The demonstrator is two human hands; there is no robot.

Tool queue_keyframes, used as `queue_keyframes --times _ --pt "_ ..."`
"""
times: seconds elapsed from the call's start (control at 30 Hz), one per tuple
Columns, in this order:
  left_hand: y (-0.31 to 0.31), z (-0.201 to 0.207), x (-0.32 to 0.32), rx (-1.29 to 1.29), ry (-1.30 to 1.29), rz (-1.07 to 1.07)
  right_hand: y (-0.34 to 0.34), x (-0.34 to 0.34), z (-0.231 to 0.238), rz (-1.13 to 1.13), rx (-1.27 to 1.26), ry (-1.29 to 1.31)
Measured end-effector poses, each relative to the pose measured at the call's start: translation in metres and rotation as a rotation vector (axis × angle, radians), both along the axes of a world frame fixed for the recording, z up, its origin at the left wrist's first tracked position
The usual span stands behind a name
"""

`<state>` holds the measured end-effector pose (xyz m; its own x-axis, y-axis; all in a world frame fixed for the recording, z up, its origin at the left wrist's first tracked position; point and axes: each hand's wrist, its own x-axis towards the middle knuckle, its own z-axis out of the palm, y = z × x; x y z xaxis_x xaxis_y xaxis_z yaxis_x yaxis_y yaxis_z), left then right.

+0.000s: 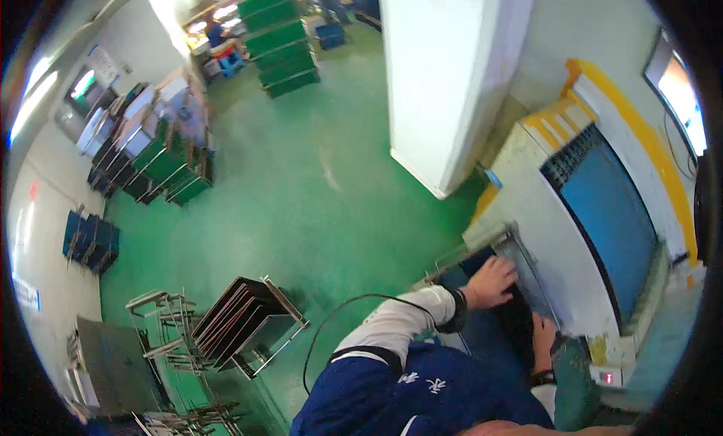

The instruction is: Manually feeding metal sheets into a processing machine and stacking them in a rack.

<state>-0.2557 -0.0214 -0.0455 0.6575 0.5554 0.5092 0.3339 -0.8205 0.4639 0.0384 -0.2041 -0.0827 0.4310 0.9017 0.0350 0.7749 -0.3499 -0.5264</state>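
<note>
My left hand (491,282), with a dark band at its wrist and a white sleeve, reaches over a metal-edged frame (520,263) beside the machine. Its fingers are bent down at a dark area (514,314) between my hands; what they grip there is hidden. Closer to my body, my right hand (543,339) is at the other side of that dark area, near the frame's edge. Its fingers are curled and partly out of sight, so what they hold cannot be made out. A thin black cable (331,306) loops from near my left forearm.
A white machine with a blue sloping panel (606,210) and yellow edging stands at my right, by a white pillar (433,82). Left on the green floor is a metal rack of dark panels (245,323). Stacked bins (162,153) and a green stack (279,41) stand farther off.
</note>
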Motion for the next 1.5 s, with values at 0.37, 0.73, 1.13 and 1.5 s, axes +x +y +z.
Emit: queue_keyframes --times 0.37,0.73,1.13,1.5 --pt "0.002 0.021 -0.01 -0.047 0.048 -0.01 0.009 -0.008 0.028 -0.033 -0.204 0.16" --pt "0.006 0.015 -0.009 -0.06 0.032 -0.022 0.015 -0.027 0.03 -0.027 -0.253 -0.03" --pt "0.005 0.01 -0.004 -0.106 0.215 -0.031 0.03 -0.04 0.049 -0.126 -0.485 -0.062" --pt "0.004 0.009 -0.002 -0.12 0.202 -0.021 0.033 -0.039 0.047 -0.184 -0.479 -0.147"
